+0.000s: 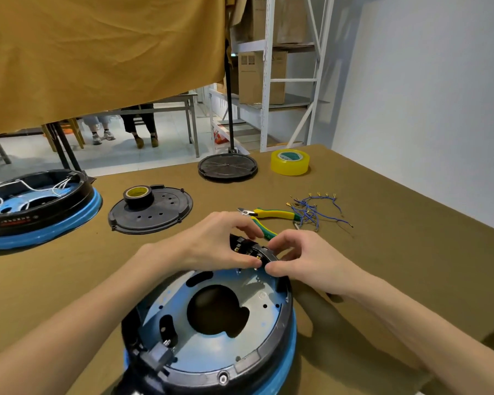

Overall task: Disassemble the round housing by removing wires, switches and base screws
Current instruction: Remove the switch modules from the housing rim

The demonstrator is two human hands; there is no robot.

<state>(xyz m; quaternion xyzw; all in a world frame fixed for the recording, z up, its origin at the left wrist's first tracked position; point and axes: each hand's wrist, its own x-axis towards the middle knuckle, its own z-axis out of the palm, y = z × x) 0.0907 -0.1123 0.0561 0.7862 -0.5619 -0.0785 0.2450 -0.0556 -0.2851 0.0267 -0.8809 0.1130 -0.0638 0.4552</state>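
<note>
We are viewing the round housing [211, 332] at the near edge of the table [382, 266], around 6 o'clock in the frame, open side up, its blue rim below a black ring and a pale metal plate with a large dark central hole. A black connector block [157, 356] is sitting at the housing's 7 o'clock.

At the housing's far rim, about 12 to 1 o'clock, both hands are meeting over the black switch block [250, 249]. The left hand [211, 240] is curling over it, thumb and fingertips pinching the block. The right hand [305, 260] is pinching the same spot from the 3 o'clock side, thumb and forefinger closed against the rim; we cannot tell exactly which part it is gripping.

Just beyond the hands, yellow-and-green cutters [271, 215] are lying on the table, partly hidden by the fingers. At 2 o'clock a loose bundle of blue wires [314, 209] is touching the cutter handles.

At 10 o'clock a black cover disc [160, 215] is carrying a roll of black tape [139, 195]. Farther left, at 9 o'clock, a second housing [37, 206] is holding white wires.

At 12 o'clock, far, a black round plate [227, 166] is lying beside a yellow tape roll [290, 162].
</note>
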